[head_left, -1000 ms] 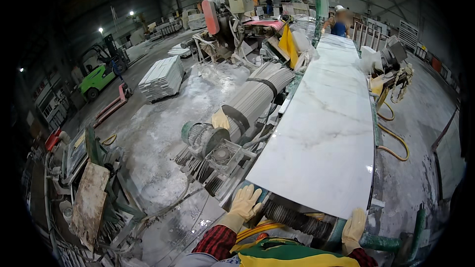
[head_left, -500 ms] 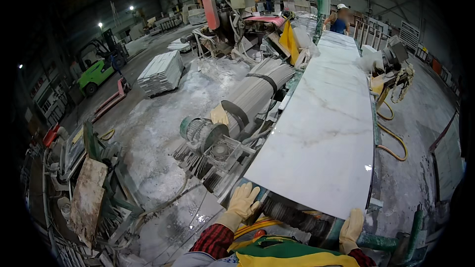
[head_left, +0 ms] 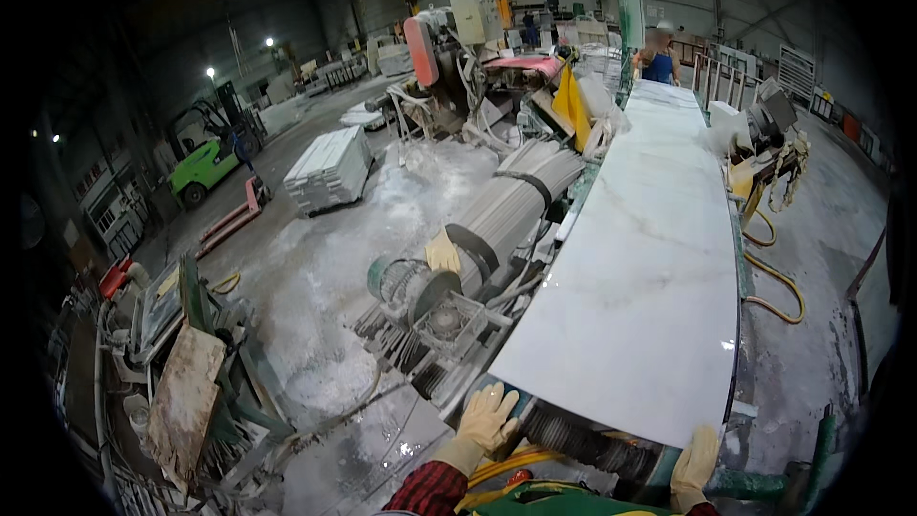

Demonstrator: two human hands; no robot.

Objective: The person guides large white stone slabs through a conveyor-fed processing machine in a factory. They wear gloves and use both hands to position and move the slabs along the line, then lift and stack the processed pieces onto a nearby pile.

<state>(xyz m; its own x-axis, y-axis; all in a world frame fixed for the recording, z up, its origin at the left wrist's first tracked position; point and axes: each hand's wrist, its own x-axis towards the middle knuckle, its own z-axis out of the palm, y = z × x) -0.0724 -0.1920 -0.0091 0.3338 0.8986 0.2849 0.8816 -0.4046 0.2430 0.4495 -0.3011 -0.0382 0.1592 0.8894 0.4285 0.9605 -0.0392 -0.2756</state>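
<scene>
One long white marble slab point(head_left: 650, 258), faintly grey-veined, lies flat on the roller line, running from the near end by the person up to the far end of the machine; its near edge sits just above one dark roller point(head_left: 583, 440), so the slab appears nearly fully fed out toward the person, though whether it is to come off the line cannot be told. Two gloved hands are in view: the left hand point(head_left: 489, 418), fingers spread and laid open against the frame at the slab's near left corner, gripping nothing; the right hand point(head_left: 695, 459), fingers extended upward and flat against the near right corner below the slab edge, likewise closed on nothing. Judged from this, the slab is being steadied or received, not lifted. One other person point(head_left: 657, 59) in a blue top stands at the far end. One green forklift point(head_left: 205, 164) is parked well apart to the left; one stack of pale slabs point(head_left: 330, 168) rests on the floor near it. One yellow hose point(head_left: 776, 272) loops on the floor to the right of the line. One motor unit point(head_left: 411, 287) sits just beside the slab's left edge.
</scene>
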